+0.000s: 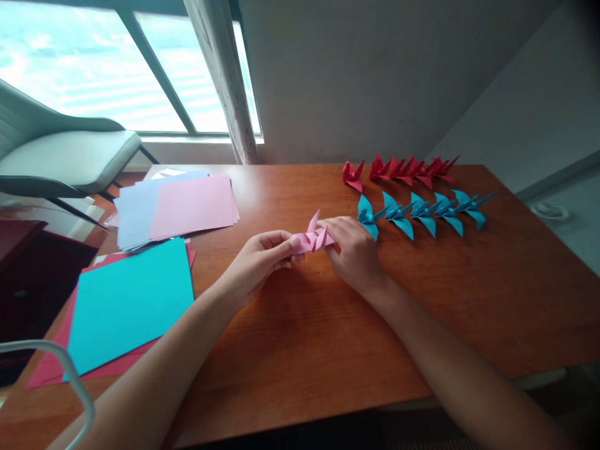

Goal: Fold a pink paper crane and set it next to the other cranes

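Pink folded paper [315, 240], gripped by left fingers [282, 250] and right fingers [332, 226], wooden table [300, 356] below, bright window [84, 75], grey wall [351, 81] beyond

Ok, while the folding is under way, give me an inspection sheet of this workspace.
Surface: brown table, with glare towards the window.
Job's things: pink folded paper in the hands; red folded figures in a row behind five blue folded figures.
Clutter: overlapping sheets at the table's left, with pink sheets on lilac ones and a blue sheet on red.
Hands: left hand and right hand pinch opposite ends of the pink paper.
Cables: pale curved cord at lower left; its ends are out of view.
Surroundings: chair, window, curtain.
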Action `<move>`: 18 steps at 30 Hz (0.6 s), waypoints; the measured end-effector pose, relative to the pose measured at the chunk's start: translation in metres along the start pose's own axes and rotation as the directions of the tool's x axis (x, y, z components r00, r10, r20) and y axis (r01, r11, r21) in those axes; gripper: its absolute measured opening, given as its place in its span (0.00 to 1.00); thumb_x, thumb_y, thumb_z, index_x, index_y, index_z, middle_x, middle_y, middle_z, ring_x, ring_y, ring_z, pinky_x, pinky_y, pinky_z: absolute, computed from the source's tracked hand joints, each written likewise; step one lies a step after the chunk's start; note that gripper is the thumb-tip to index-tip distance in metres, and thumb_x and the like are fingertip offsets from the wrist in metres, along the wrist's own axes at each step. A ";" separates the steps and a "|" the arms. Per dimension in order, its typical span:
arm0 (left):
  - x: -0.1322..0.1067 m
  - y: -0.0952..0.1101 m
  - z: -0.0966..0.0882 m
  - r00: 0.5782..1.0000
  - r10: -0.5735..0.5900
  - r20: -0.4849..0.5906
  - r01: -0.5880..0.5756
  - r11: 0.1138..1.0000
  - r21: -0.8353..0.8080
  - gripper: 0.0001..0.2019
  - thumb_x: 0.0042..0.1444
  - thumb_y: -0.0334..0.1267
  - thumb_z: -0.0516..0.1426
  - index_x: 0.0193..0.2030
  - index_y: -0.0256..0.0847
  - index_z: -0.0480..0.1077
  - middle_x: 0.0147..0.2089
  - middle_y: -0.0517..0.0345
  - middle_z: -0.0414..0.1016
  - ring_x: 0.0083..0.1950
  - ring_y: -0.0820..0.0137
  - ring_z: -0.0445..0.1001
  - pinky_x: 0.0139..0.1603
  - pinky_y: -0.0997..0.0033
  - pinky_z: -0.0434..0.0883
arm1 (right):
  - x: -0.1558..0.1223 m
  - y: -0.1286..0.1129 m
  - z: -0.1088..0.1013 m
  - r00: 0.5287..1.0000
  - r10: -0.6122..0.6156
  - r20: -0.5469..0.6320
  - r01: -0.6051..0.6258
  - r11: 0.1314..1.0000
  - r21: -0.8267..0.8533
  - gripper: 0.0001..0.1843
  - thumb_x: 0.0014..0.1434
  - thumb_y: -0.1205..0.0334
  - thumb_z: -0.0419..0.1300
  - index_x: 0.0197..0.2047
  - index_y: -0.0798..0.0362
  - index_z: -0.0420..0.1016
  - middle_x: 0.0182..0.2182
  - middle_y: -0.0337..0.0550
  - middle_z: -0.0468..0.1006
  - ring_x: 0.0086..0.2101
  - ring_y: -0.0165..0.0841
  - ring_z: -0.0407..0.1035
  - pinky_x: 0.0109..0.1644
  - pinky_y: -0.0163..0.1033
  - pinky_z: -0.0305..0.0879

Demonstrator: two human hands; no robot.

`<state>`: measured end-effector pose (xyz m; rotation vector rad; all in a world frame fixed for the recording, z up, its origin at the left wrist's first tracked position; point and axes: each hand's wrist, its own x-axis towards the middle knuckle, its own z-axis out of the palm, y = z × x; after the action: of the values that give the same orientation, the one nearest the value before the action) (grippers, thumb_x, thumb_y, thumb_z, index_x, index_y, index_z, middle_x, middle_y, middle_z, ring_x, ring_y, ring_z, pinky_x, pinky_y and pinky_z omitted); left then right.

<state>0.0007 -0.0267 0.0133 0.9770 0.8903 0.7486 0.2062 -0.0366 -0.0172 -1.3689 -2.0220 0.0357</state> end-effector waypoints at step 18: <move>-0.002 -0.006 0.001 0.981 0.140 0.133 -0.142 0.990 0.001 0.05 0.54 0.38 0.69 0.37 0.40 0.83 0.33 0.57 0.81 0.36 0.74 0.72 0.40 0.74 0.66 | 0.003 -0.008 0.001 0.905 0.141 0.401 -0.382 0.683 0.622 0.33 0.67 0.40 0.51 0.20 0.54 0.75 0.19 0.40 0.75 0.23 0.29 0.68 0.32 0.34 0.62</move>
<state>0.0017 -0.0309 0.0084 1.0950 0.7158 0.7897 0.1982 -0.0373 -0.0135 -1.1738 -1.7308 1.1158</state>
